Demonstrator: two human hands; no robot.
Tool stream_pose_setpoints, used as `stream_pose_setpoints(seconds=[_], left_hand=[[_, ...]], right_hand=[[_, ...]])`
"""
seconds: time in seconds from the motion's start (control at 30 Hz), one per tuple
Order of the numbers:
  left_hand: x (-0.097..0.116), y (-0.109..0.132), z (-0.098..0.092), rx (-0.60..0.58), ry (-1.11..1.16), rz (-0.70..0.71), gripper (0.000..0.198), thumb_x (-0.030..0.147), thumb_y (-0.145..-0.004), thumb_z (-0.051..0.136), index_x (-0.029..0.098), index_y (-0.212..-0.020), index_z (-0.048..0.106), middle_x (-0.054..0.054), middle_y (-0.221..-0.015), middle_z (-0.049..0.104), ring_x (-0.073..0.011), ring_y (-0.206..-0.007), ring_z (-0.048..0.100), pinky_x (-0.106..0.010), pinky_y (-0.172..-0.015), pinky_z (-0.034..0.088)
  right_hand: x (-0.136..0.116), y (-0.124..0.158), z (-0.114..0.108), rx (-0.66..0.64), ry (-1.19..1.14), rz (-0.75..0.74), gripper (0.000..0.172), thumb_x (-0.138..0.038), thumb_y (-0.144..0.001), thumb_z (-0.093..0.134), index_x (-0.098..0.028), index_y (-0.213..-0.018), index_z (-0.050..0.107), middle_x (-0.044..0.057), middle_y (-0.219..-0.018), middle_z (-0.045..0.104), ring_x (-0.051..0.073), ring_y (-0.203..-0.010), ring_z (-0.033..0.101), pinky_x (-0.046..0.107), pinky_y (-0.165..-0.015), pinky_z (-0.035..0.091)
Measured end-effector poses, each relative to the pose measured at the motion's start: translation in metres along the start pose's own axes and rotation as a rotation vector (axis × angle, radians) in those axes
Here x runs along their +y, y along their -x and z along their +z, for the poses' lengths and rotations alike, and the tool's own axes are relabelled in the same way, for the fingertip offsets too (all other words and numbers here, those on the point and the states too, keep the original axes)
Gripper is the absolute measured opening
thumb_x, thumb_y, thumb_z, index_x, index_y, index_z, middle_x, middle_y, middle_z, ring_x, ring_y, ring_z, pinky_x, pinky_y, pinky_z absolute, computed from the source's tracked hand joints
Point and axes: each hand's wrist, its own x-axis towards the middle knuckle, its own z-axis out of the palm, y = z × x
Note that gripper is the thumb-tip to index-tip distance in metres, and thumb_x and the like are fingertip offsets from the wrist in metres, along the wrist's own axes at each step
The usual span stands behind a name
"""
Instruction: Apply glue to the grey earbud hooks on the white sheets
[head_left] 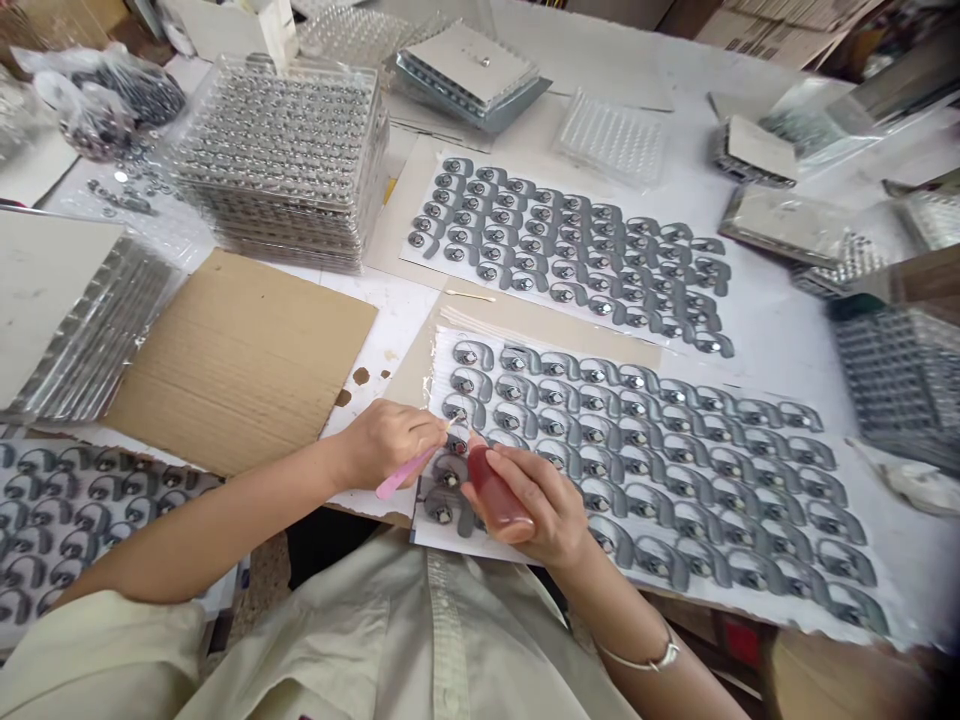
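While both arms [202, 530] reach forward, the left hand [386, 445] pinches one pink stick [405, 473] at a grey part [463, 410], and the right hand [536, 500] closes around one red bottle [491, 490] over the sheet [480, 548].

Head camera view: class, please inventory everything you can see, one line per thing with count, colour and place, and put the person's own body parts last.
Hook-shaped parts: many dozens, grey with metal centres, in rows on the sheets.
White sheets: three, front right, back centre, front left.
Stacked plastic trays: one tall stack, clear, back left.
Cardboard sheet: one, brown, left of the front sheet.
Plastic bag: count unclear, holding dark parts, far back left.
Squeeze bottle: one, reddish-brown, in the right hand.
Pink stick: one, in the left hand, tip at the parts.
Bracelet: one, silver, right wrist.
Left hand: one, holding the stick.
Right hand: one, holding the bottle.
Shirt: cream, on the person.
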Motion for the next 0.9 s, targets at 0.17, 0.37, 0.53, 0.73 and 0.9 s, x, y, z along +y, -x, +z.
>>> stream_pose_setpoints(seconds=[0.17,0.37,0.53,0.73,0.9], left_hand=[[-0.001,0.002,0.002,-0.009,0.018,-0.011,0.012,0.016,-0.088,0.048,0.015,-0.087,0.061,-0.007,-0.079,0.071,-0.0142,-0.073,0.069,-0.025,-0.071,0.059],[0.0,-0.004,-0.001,0.057,0.049,-0.005,0.007,0.014,-0.085,0.052,0.014,-0.082,0.059,-0.006,-0.077,0.071,-0.0136,-0.07,0.069,-0.023,-0.067,0.059],[-0.001,-0.009,-0.004,0.104,0.156,-0.032,0.006,0.011,-0.083,0.054,0.014,-0.081,0.058,-0.006,-0.078,0.073,-0.0134,-0.071,0.071,-0.021,-0.066,0.058],[-0.003,-0.009,-0.005,0.108,0.221,-0.062,0.005,0.01,-0.081,0.056,0.014,-0.082,0.058,-0.006,-0.081,0.074,-0.0142,-0.073,0.071,-0.022,-0.068,0.058],[-0.006,-0.007,-0.005,0.096,0.279,-0.101,0.004,0.011,-0.082,0.058,0.014,-0.085,0.059,-0.006,-0.081,0.073,-0.0149,-0.076,0.071,-0.023,-0.07,0.057]], right_hand=[[-0.002,-0.002,-0.002,-0.023,0.009,-0.002,0.059,-0.025,-0.076,0.074,-0.011,-0.127,0.049,0.01,-0.089,0.068,0.019,-0.077,0.066,0.027,-0.059,0.057],[-0.002,-0.001,-0.002,-0.019,0.007,-0.013,0.052,-0.025,-0.077,0.073,-0.012,-0.123,0.051,0.01,-0.089,0.067,0.018,-0.075,0.066,0.027,-0.06,0.058],[0.0,0.001,-0.001,-0.021,-0.026,-0.019,0.053,-0.026,-0.078,0.072,-0.013,-0.124,0.049,0.009,-0.086,0.067,0.019,-0.077,0.067,0.027,-0.059,0.058],[0.001,0.001,0.001,0.009,-0.077,0.009,0.055,-0.023,-0.077,0.073,-0.014,-0.125,0.048,0.009,-0.086,0.067,0.019,-0.076,0.066,0.027,-0.058,0.057],[0.007,-0.001,0.0,0.079,-0.157,0.164,0.049,-0.021,-0.077,0.072,-0.018,-0.122,0.05,0.007,-0.087,0.067,0.018,-0.073,0.064,0.028,-0.059,0.057]])
